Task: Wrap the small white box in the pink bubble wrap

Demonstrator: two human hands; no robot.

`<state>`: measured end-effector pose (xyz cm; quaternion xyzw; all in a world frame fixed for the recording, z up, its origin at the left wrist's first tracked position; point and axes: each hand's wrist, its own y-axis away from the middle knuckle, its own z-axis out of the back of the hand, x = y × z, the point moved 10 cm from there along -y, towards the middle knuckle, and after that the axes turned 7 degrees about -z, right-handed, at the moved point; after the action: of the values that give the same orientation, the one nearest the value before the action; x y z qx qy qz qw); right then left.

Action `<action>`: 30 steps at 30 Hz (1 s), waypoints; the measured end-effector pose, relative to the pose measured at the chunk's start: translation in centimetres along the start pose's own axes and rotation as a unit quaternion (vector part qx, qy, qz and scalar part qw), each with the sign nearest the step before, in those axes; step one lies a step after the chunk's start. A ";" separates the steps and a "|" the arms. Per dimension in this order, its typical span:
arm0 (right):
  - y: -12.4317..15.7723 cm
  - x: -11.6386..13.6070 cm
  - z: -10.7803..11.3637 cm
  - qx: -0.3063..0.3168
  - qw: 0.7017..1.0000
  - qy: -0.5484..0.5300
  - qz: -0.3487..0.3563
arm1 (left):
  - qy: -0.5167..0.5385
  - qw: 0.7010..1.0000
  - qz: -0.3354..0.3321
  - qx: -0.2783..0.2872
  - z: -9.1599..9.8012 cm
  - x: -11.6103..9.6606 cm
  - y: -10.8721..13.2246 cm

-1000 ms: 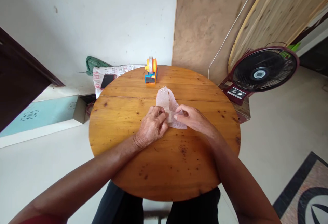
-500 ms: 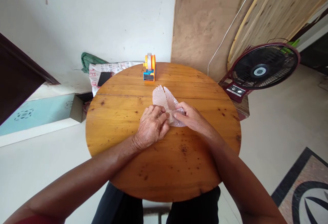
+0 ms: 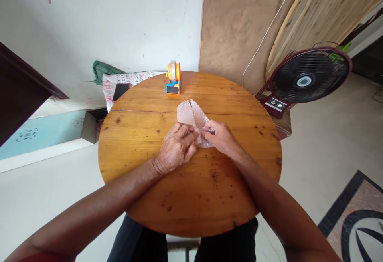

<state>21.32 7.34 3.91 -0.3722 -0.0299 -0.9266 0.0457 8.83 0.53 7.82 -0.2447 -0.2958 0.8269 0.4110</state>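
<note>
1. i'm looking down on a round wooden table [image 3: 143, 142], and both hands meet near its middle over a crumpled clear plastic piece [image 3: 191, 118] that looks like bubble wrap.
2. the left hand [image 3: 176, 150] lies knuckles up on the near left edge of the plastic, fingers curled and closed on it, pinning it to the wood.
3. the right hand [image 3: 220, 137] comes in from the other side, thumb and fingers pinched together on the near right edge; something small and dark shows at its fingertips, and i can't tell what it is.
4. the plastic itself lies flat on the table, its far end fanning out past the fingers in two lobes toward the tape dispenser [image 3: 173, 79], well apart from it.
5. my read of the step: the two hands are gathering or folding the near end of the sheet inward, edges brought close together.
6. the next move, as i judge it, calls for one hand to keep the fold pressed down so the springy plastic doesn't open out.
7. off the table: a fan [image 3: 308, 79] on the right, and a phone [image 3: 120, 91] on printed sacking at the back left.
</note>
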 end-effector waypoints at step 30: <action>1.5 1.6 -1.1 0.058 0.916 -0.394 -0.043 | 0.067 0.997 0.025 0.009 0.2 0.3 -0.2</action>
<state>19.58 5.67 4.21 -0.7021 -0.1155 -0.7026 0.0115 8.65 0.87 8.04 -0.3033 -0.2537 0.8213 0.4113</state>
